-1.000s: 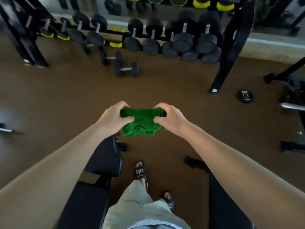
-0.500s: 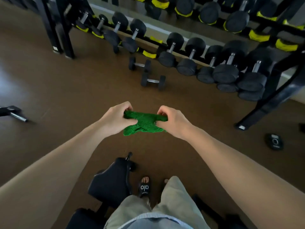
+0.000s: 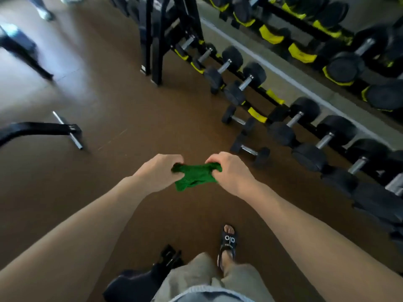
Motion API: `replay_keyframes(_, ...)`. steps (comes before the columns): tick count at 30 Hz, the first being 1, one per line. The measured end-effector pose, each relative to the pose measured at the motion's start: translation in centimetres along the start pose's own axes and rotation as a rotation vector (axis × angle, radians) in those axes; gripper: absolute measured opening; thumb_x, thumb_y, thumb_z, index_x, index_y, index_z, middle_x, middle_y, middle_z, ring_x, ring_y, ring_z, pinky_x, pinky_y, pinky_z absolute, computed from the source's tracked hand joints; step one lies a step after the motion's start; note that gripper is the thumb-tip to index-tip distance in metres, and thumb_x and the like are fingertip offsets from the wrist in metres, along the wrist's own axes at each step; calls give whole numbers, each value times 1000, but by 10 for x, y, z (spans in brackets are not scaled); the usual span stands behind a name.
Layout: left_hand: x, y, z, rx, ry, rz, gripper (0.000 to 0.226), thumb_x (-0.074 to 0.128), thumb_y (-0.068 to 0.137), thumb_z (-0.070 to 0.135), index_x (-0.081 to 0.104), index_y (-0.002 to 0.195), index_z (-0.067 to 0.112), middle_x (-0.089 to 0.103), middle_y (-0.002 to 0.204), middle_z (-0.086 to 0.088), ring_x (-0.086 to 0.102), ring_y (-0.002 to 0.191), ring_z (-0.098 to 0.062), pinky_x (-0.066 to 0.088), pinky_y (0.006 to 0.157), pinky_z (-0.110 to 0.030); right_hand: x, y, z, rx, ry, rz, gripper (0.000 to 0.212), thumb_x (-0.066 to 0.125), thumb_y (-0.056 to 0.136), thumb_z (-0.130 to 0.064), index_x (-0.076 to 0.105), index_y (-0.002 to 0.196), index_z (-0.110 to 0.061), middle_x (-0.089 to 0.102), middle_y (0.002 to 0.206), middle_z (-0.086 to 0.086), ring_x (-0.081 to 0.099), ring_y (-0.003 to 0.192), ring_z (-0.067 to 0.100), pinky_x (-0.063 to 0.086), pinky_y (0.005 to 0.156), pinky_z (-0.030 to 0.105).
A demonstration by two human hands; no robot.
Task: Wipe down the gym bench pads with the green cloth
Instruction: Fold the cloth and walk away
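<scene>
both hands are holding the green cloth (image 3: 194, 176) out in front of the body, above the brown floor (image 3: 122, 118). the left hand (image 3: 158, 172) is gripping its left end with curled fingers, and the right hand (image 3: 229, 171) is pinching the right end, the bunched cloth sagging between them. a black bench pad (image 3: 130, 286) is showing at the bottom edge, beside the knee. two dumbbells (image 3: 249, 150) are lying on the floor near the loaded dumbbell rack (image 3: 305, 131) at right.
</scene>
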State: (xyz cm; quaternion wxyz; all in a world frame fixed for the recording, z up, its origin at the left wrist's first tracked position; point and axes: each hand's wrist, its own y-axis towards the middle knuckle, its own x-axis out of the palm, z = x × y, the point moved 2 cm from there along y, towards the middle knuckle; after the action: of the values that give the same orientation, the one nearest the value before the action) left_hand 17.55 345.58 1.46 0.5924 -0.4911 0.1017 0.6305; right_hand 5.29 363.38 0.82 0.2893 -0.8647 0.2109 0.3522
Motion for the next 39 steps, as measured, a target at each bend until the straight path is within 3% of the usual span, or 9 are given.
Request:
replay_keyframes(4, -54, 40, -17, -96, 43, 124, 12, 60, 98, 21, 53, 94, 30, 59, 80, 6, 61, 69, -18, 54, 63, -37, -31, 92, -36, -150, -115, -30, 24, 57, 91, -9, 65, 108, -23, 60, 106, 1, 59, 98, 26, 51, 81, 40)
replay_keyframes(7, -96, 71, -50, -158, 8, 179, 10, 58, 95, 15, 53, 99, 22, 59, 83, -1, 59, 71, -23, 51, 65, -39, -38, 159, -68, -234, -231, -100, 17, 59, 90, -11, 60, 102, -22, 62, 108, 2, 58, 98, 25, 40, 76, 32)
replay_keyframes(13, -178, 144, -139, -176, -45, 231, 24, 56, 88, 7, 42, 99, 23, 58, 84, -3, 55, 73, -27, 48, 66, -42, -37, 301, -157, -384, -473, -166, 21, 64, 84, -13, 49, 93, -25, 59, 107, 1, 54, 100, 23, 33, 78, 31)
replay_keyframes(18, -265, 193, -213, -211, -7, 209, 34, 51, 91, 11, 56, 120, 29, 60, 101, 2, 58, 89, -27, 53, 76, -39, -37, 415, -229, -253, -359, -253, 22, 60, 82, -6, 52, 95, -22, 56, 91, 1, 58, 86, 30, 41, 67, 33)
replay_keyframes(21, -319, 220, -251, -258, 0, 218, 30, 50, 92, 12, 57, 115, 30, 62, 101, -1, 58, 91, -29, 53, 75, -40, -41, 476, -276, -286, -348, -286, 25, 59, 82, -5, 54, 99, -23, 60, 96, 2, 58, 86, 29, 47, 68, 35)
replay_keyframes(26, -392, 272, -314, -322, -19, 226, 18, 54, 91, 17, 52, 106, 27, 60, 95, -2, 59, 85, -29, 53, 70, -39, -41, 583, -330, -360, -331, -299, 35, 59, 84, -10, 68, 115, -25, 66, 117, 0, 60, 104, 24, 53, 88, 39)
replay_keyframes(30, -454, 331, -364, -372, -6, 237, 14, 60, 86, 21, 50, 95, 24, 57, 85, 3, 59, 81, -27, 40, 59, -33, -39, 681, -367, -401, -310, -288, 28, 60, 84, -11, 67, 107, -24, 66, 111, 0, 61, 99, 25, 55, 86, 41)
replay_keyframes(36, -551, 406, -432, -478, -77, 247, 12, 62, 85, 25, 51, 91, 23, 61, 87, 0, 61, 80, -28, 53, 67, -37, -44, 818, -431, -389, -234, -337, 25, 60, 85, -12, 66, 105, -26, 67, 110, 0, 61, 95, 24, 57, 85, 43)
replay_keyframes(39, -599, 435, -469, -498, -120, 289, 13, 63, 86, 25, 52, 92, 22, 61, 86, 1, 60, 80, -27, 49, 65, -35, -51, 880, -473, -400, -236, -346, 22, 60, 85, -11, 64, 101, -26, 65, 106, 0, 60, 94, 24, 56, 84, 42)
